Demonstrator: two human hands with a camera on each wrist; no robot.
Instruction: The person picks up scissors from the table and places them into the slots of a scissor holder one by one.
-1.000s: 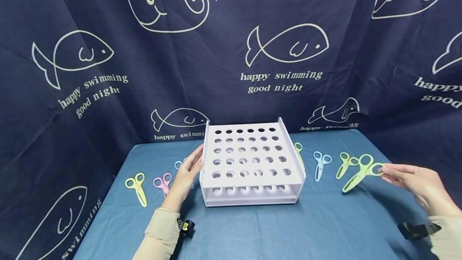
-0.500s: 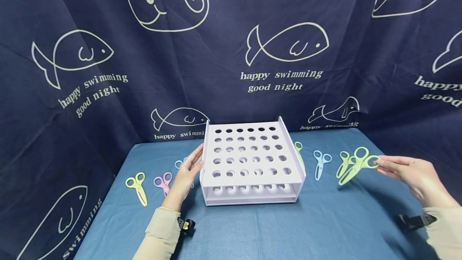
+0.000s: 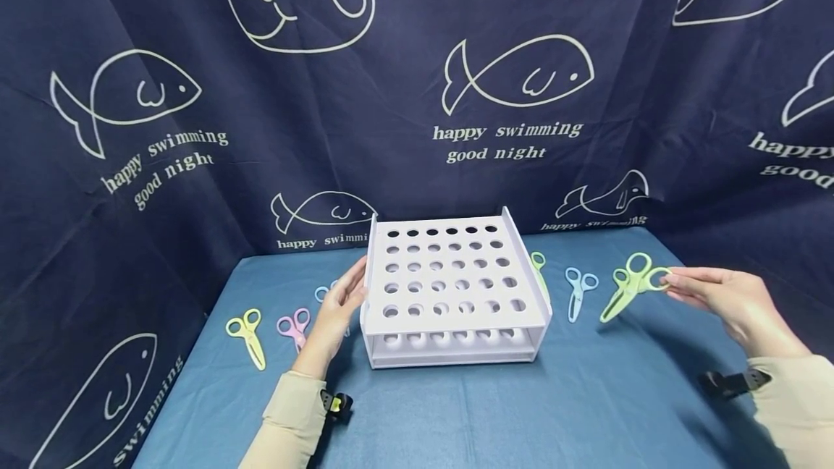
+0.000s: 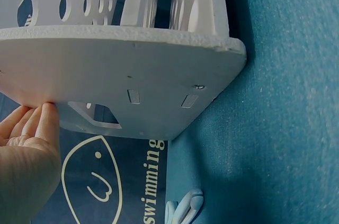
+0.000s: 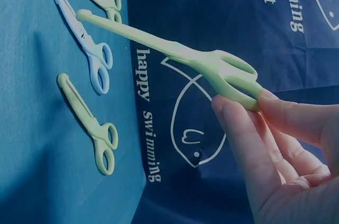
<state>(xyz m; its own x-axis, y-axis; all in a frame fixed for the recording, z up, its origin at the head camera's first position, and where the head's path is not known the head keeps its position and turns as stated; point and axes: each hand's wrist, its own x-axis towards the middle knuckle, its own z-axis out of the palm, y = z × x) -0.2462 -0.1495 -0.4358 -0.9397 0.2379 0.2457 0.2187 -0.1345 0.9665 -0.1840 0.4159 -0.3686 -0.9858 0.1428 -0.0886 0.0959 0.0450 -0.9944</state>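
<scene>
My right hand [image 3: 733, 302] pinches a pair of light green scissors [image 3: 635, 284] by one finger loop, between thumb and fingertips. Their blades slant down and to the left, raised over the table in the right wrist view. Behind them lies another pair of green scissors [image 5: 87, 118], mostly covered in the head view. A white rack [image 3: 449, 320] with rows of round holes stands mid-table. My left hand [image 3: 339, 310] rests straight fingers on the rack's left side panel [image 4: 106, 75], near its cut-out.
Blue scissors [image 3: 576, 295] lie right of the rack, and green scissors [image 3: 539, 273] are partly hidden behind its right side. At left are yellow scissors [image 3: 250, 342], pink scissors [image 3: 296, 326] and a blue pair [image 3: 321, 294], partly covered by my left arm. A dark printed curtain [image 3: 391, 107] hangs behind.
My right hand has moved left and away from me with the green scissors, which now overlap the green pair lying behind. My left hand stays at the rack.
</scene>
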